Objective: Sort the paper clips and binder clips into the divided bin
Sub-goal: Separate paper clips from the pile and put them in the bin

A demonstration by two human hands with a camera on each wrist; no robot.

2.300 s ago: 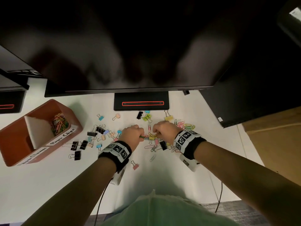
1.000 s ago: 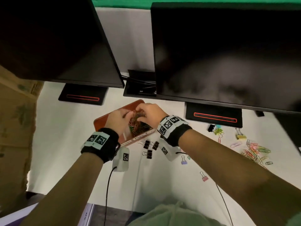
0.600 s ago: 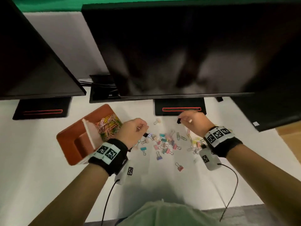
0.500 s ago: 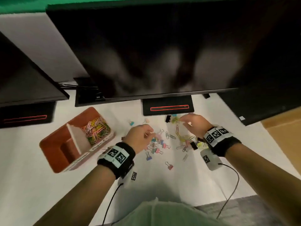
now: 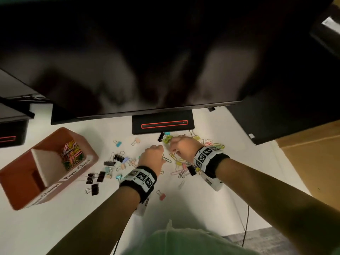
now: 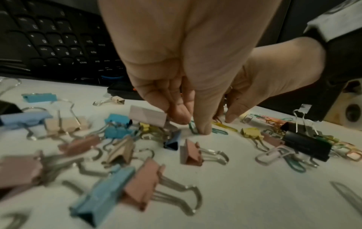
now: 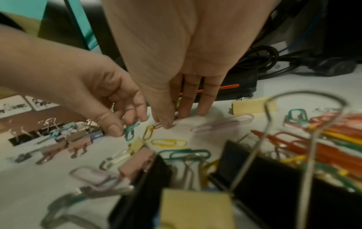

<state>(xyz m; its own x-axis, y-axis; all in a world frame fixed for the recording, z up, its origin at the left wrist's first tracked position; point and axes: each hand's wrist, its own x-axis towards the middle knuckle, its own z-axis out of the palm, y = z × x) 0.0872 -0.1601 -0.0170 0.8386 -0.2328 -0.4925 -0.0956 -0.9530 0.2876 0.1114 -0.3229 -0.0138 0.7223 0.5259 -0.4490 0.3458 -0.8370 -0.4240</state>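
Observation:
The orange divided bin (image 5: 20, 192) sits at the left, with colourful paper clips (image 5: 71, 155) in its far compartment. Loose binder clips (image 5: 95, 178) and paper clips (image 5: 213, 144) are scattered on the white table. My left hand (image 5: 153, 157) (image 6: 192, 124) reaches down into the pile and pinches a green paper clip (image 6: 192, 126) (image 7: 129, 131) between thumb and forefinger. Just to its right, my right hand (image 5: 181, 147) (image 7: 174, 119) has its fingertips on the table. Its thumb and forefinger pinch a yellowish paper clip, mostly hidden.
A monitor base (image 5: 161, 124) stands just behind the pile under a large dark screen. A keyboard (image 6: 49, 38) lies behind the left hand, cables (image 7: 274, 58) at the back right. A cardboard box (image 5: 312, 162) is beyond the table's right edge.
Both hands left the bin's paper clip compartment, swung right to the loose pile, and lowered onto it. Each now pinches a clip.

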